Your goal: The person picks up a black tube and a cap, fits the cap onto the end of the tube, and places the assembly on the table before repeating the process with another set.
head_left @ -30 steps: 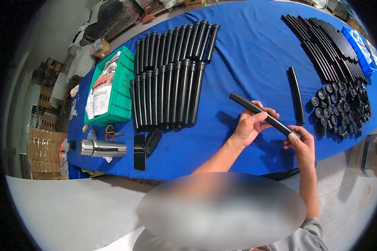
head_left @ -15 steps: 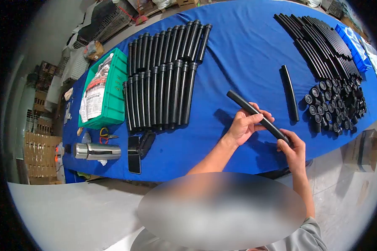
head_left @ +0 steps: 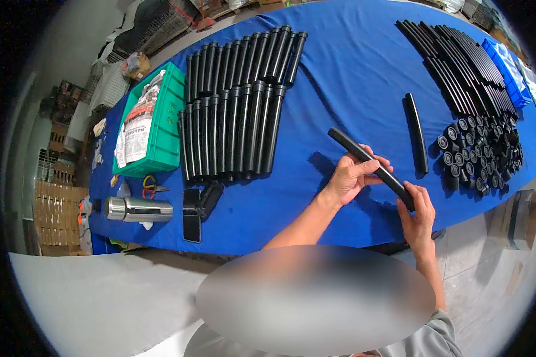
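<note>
A black tube (head_left: 346,142) slants across both hands above the blue cloth. My left hand (head_left: 352,179) is closed around its middle, thumb on top. At the tube's lower right end, the fingers and thumb of my right hand (head_left: 418,219) grip it. Another black tube (head_left: 417,134) lies on the cloth just beyond, to the right of my hands. Farther right is a heap of short black caps or fittings (head_left: 470,156) with round ends. Behind that heap, several thin black tubes (head_left: 458,65) lie in a stack.
Two rows of black tubes with collared ends (head_left: 235,131) lie left of centre. Beside them stand a green crate (head_left: 167,128) with newspaper, a steel flask (head_left: 140,209), scissors (head_left: 151,188) and a phone (head_left: 192,225). A blue tray (head_left: 506,71) sits far right on the blue cloth (head_left: 339,59).
The view has shifted slightly. My right hand's fingers have moved a little at the tube's lower end, while my left hand keeps the same hold.
</note>
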Available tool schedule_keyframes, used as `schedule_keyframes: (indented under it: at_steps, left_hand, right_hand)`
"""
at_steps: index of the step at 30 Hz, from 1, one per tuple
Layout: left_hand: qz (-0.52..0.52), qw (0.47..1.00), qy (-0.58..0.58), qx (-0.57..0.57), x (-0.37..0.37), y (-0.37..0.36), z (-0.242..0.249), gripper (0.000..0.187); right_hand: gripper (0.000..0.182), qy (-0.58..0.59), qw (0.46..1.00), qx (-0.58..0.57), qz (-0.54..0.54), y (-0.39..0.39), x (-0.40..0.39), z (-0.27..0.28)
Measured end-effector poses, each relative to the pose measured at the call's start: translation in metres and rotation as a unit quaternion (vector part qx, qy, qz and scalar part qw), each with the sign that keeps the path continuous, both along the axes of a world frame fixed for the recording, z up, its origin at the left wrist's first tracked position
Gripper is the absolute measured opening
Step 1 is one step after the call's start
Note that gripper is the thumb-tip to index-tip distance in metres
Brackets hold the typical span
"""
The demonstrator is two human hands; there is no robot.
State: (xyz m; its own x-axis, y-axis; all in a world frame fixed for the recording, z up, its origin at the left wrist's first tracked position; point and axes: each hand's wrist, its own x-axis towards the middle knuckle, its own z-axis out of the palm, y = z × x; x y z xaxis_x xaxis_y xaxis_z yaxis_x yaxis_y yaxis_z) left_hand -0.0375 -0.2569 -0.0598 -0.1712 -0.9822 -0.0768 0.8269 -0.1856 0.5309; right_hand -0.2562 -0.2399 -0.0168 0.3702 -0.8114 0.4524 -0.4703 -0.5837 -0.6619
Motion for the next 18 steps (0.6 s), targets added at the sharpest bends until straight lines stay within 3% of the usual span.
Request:
schedule_keyframes:
  at_steps: [1, 2, 3, 5, 8, 9, 11, 14, 15, 16, 17, 18]
  left_hand:
    - [-0.001, 1.0, -0.01, -0.01, 0.001, -0.001, -0.001, 0.022]
    - [-0.002, 1.0, -0.02, -0.019, 0.002, 0.0, 0.001, 0.022]
    - [-0.006, 0.999, -0.018, -0.026, 0.002, 0.001, 0.002, 0.021]
    - [-0.013, 0.999, -0.014, -0.041, 0.0, 0.003, 0.006, 0.021]
    - [-0.012, 0.999, -0.012, -0.039, 0.001, 0.002, 0.002, 0.022]
    - [-0.005, 1.0, -0.004, -0.028, 0.002, 0.003, 0.002, 0.023]
    - [-0.007, 1.0, 0.021, -0.011, 0.003, 0.004, 0.002, 0.025]
    - [-0.002, 1.0, -0.009, -0.013, 0.001, 0.005, 0.001, 0.029]
    - [-0.011, 1.0, -0.006, -0.027, 0.003, 0.005, 0.002, 0.03]
    - [-0.016, 1.0, -0.002, -0.027, 0.004, 0.004, 0.001, 0.031]
    - [-0.019, 0.999, -0.001, -0.026, 0.005, 0.004, 0.0, 0.032]
    - [-0.025, 0.998, -0.027, -0.046, 0.006, 0.003, 0.0, 0.033]
  right_hand:
    - [0.03, -0.002, 1.0, 0.017, 0.004, 0.001, 0.001, 0.003]
    - [0.028, -0.123, 0.938, 0.322, -0.035, 0.007, 0.0, 0.004]
    - [0.028, -0.25, 0.851, 0.462, -0.017, 0.002, -0.005, 0.001]
    - [0.028, -0.335, 0.763, 0.552, 0.013, -0.003, -0.009, 0.008]
    - [0.034, -0.146, 0.916, 0.374, -0.019, 0.005, -0.01, 0.001]
    - [0.043, -0.037, 0.989, 0.144, 0.0, 0.005, -0.009, -0.002]
    - [0.051, 0.083, 0.996, -0.014, -0.01, 0.008, -0.006, -0.002]
    - [0.042, 0.021, 0.996, 0.086, 0.012, 0.005, -0.009, 0.003]
    - [0.039, -0.119, 0.909, 0.398, -0.017, 0.009, -0.005, 0.017]
    - [0.04, -0.255, 0.813, 0.523, 0.016, 0.003, -0.011, 0.014]
    - [0.043, -0.308, 0.753, 0.581, 0.025, 0.001, -0.012, 0.022]
    - [0.044, -0.268, 0.788, 0.552, 0.04, 0.0, -0.015, 0.011]
